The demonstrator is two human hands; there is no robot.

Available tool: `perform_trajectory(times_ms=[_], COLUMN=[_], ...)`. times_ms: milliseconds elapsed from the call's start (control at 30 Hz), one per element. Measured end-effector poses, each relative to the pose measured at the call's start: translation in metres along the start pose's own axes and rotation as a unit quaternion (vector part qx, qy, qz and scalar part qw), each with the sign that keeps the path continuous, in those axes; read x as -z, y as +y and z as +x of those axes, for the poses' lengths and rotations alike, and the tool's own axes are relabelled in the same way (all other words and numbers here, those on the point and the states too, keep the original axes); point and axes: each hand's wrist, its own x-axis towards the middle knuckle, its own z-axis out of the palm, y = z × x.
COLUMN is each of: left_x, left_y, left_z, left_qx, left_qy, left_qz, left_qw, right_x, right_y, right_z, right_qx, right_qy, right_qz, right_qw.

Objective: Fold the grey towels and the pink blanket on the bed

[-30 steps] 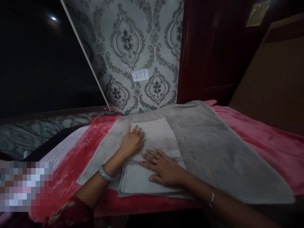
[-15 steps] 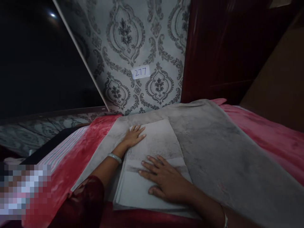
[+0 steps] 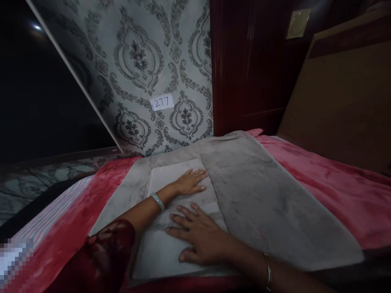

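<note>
A folded pale grey cloth point(image 3: 166, 252) lies on top of a larger grey towel point(image 3: 269, 203) spread over a red blanket point(image 3: 330, 183). My left hand point(image 3: 191, 183) lies flat, fingers apart, on the far part of the folded cloth. My right hand point(image 3: 198, 238) presses flat on its middle, fingers spread toward the left. Neither hand grips anything. A pale bangle sits on my left wrist and a thin one on my right.
A patterned grey panel point(image 3: 146, 69) with a paper label reading 277 point(image 3: 161, 101) leans behind the bed. Dark red wood point(image 3: 244, 73) and a brown board point(image 3: 342, 97) stand at the back right. Striped fabric point(image 3: 51, 213) shows at the left.
My left hand has slid rightward across the far part of the folded cloth. My right hand stays pressed on its middle. The view has shifted, so everything sits further left.
</note>
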Motion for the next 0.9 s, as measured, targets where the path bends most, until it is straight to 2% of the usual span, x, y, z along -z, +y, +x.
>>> perform_trajectory(times_ms=[233,400,533,633,733,900], left_x=[-0.001,0.002,-0.001,-0.004,0.000,0.028], left_y=[-0.054,-0.080,-0.096,-0.099,-0.092,-0.062], left_z=[0.037,0.059,0.070,0.072,0.071,0.063], left_qx=[0.051,0.069,0.118,0.147,0.172,0.153], left_qy=[0.009,0.002,0.013,0.083,0.165,0.155], left_qz=[-0.001,-0.006,0.007,0.036,0.085,0.103], left_qw=[0.999,0.998,0.993,0.985,0.967,0.970], right_x=[0.002,-0.005,-0.015,-0.013,-0.003,0.008], right_y=[0.000,0.012,0.021,0.021,0.014,0.002], right_z=[-0.004,-0.002,0.002,0.002,0.000,-0.001], right_qx=[0.003,0.030,0.023,0.023,0.016,-0.011], right_qy=[0.015,0.020,0.023,0.014,-0.003,-0.004], right_qz=[0.009,-0.006,-0.017,-0.008,0.018,0.032], right_qw=[1.000,0.999,0.999,1.000,1.000,0.999])
